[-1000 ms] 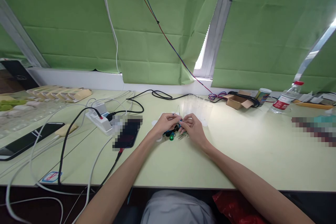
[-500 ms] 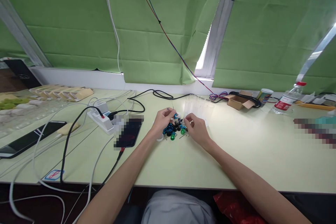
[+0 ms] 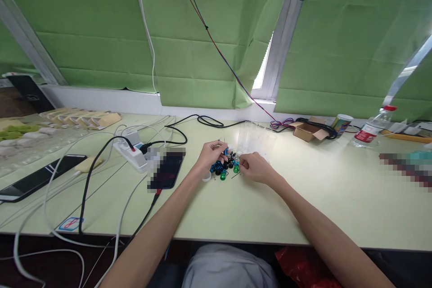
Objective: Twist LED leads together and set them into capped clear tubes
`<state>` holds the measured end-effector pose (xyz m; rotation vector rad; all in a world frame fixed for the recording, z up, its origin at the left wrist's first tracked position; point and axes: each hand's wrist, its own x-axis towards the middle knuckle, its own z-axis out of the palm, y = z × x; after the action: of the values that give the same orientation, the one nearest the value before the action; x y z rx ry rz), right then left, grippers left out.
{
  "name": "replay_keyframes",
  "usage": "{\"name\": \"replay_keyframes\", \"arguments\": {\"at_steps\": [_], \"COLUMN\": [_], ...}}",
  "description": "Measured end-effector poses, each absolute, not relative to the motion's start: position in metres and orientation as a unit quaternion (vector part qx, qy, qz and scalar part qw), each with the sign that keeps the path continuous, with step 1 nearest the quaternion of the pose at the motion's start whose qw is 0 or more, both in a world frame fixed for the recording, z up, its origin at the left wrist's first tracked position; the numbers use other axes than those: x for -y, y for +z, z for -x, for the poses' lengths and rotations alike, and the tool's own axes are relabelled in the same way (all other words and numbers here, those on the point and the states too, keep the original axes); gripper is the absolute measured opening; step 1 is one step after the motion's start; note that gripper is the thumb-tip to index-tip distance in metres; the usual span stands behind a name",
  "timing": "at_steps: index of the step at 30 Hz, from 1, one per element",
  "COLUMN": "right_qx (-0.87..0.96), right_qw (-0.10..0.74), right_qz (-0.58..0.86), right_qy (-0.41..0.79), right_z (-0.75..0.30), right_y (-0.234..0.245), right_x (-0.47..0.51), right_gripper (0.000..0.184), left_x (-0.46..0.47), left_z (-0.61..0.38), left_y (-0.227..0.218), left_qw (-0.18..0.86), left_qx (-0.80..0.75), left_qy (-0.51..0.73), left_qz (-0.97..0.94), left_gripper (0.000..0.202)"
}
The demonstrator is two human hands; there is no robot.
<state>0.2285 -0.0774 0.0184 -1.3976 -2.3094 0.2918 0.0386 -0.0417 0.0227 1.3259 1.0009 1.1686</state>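
On my feed, clock centred on the parts pile [image 3: 216,167], 12 toward the window. Pile sits on the table [image 3: 303,202] between both hands: small blue, black and green pieces, too tangled at this size to count. Left hand [image 3: 209,156] is at 10 to 11, thumb and fingers pinched narrow on a small blue part [image 3: 226,151] above the pile's far side. Thin lead sticks up just past those fingers; I can't tell if it belongs to that part. Right hand [image 3: 255,167] is at 3, fingers curled in, tips near each other by the pile's edge; can't tell if anything sits between them. One green piece [image 3: 223,176] lies at 6, another [image 3: 236,168] at 3, just beside the right fingertips. White round cap [image 3: 206,177] at 8, near the left wrist. Clear plastic box [image 3: 256,137] between 1 and 2, beyond the right hand. Phone [image 3: 168,170] at 9, partly pixelated, plugged into a dark cable; white power strip [image 3: 135,158] past it, between 9 and 10. Cardboard box [image 3: 303,132] at 2 with black cable on it, printed can [image 3: 340,125] next to it, red-capped bottle [image 3: 369,131] further out, between 2 and 3
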Motion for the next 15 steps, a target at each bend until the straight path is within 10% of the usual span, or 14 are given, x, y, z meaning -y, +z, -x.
{"name": "replay_keyframes", "arguments": {"at_steps": [15], "right_qx": [0.853], "right_qw": [0.160], "right_qz": [0.476], "right_qy": [0.143], "right_z": [-0.2374], "right_y": [0.0186], "right_x": [0.0792], "right_gripper": [0.007], "left_x": [0.0448], "left_z": [-0.0396], "left_y": [0.0224], "left_qw": [0.550], "left_qx": [-0.402], "left_qy": [0.458], "left_qz": [-0.571], "left_gripper": [0.041]}}
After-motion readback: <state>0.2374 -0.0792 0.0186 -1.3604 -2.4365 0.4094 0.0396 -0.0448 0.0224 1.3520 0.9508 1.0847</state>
